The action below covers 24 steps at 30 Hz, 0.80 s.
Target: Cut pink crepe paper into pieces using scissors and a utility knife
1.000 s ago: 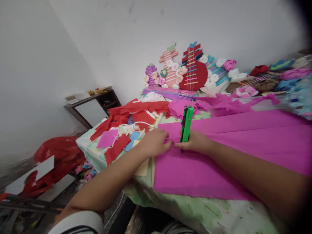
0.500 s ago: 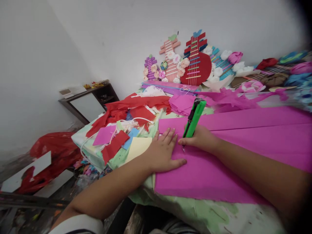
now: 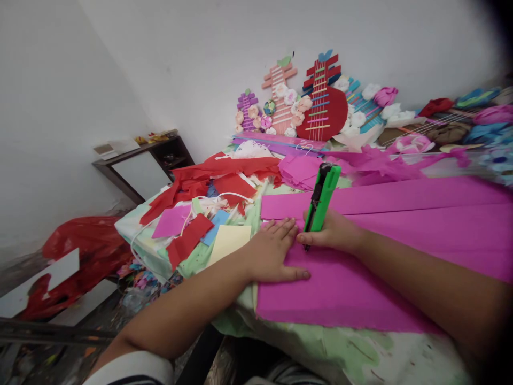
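A large magenta sheet (image 3: 385, 289), covered in what looks like paper or cloth, lies over the near part of the table. My left hand (image 3: 272, 250) rests flat on its left end, fingers stretched out and thumb apart. Closed in a fist, my right hand (image 3: 332, 232) grips a green and black utility knife (image 3: 321, 198). The knife stands nearly upright, its lower tip at the sheet just right of my left fingers. Behind the knife, a straight line runs across the sheet and sets off a long magenta strip (image 3: 420, 195).
Left of the sheet lie a cream card (image 3: 229, 240), a red piece (image 3: 190, 240) and white cord (image 3: 236, 195). Crumpled red paper (image 3: 196, 176) is behind them. Against the wall stand several decorated instrument shapes, including a red one (image 3: 326, 112). A dark cabinet (image 3: 144, 166) stands left.
The knife is more upright, and its tip, shown at the sheet before, is now less visible. My left fingers have drawn slightly nearer me. The view has shifted a little.
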### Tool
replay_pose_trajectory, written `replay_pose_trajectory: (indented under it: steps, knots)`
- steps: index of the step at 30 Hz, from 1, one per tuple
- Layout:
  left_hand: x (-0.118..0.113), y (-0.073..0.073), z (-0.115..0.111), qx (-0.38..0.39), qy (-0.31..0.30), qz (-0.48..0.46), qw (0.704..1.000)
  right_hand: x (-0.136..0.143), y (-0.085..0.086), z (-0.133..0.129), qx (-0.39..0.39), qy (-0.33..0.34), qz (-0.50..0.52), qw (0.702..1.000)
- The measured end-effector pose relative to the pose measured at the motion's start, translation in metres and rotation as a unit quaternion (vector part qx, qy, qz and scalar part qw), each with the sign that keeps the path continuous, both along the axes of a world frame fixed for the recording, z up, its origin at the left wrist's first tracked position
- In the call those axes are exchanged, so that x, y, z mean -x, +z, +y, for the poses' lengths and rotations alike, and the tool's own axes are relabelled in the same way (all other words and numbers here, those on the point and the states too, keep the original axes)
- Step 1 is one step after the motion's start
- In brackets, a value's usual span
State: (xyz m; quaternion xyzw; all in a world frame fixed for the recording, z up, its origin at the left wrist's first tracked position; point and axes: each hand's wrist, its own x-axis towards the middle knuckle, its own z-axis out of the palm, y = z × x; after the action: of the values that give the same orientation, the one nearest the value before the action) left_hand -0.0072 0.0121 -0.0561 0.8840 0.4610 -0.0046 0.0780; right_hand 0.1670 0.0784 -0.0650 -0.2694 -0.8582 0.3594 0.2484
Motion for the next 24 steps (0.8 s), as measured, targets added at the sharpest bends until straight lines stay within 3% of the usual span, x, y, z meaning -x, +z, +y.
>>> replay_pose_trajectory:
  steps: [17,24]
  knots:
    - [0.0026,0.0017,0.0019,-0.005,-0.008,0.003,1.0,0.0029,-0.002,-0.0002,-0.017,-0.078,-0.023,0.997]
    - [0.0025,0.0006,0.0019,-0.013,-0.009,0.007,1.0,-0.0022,-0.0012,0.0009,0.029,-0.034,0.022,0.999]
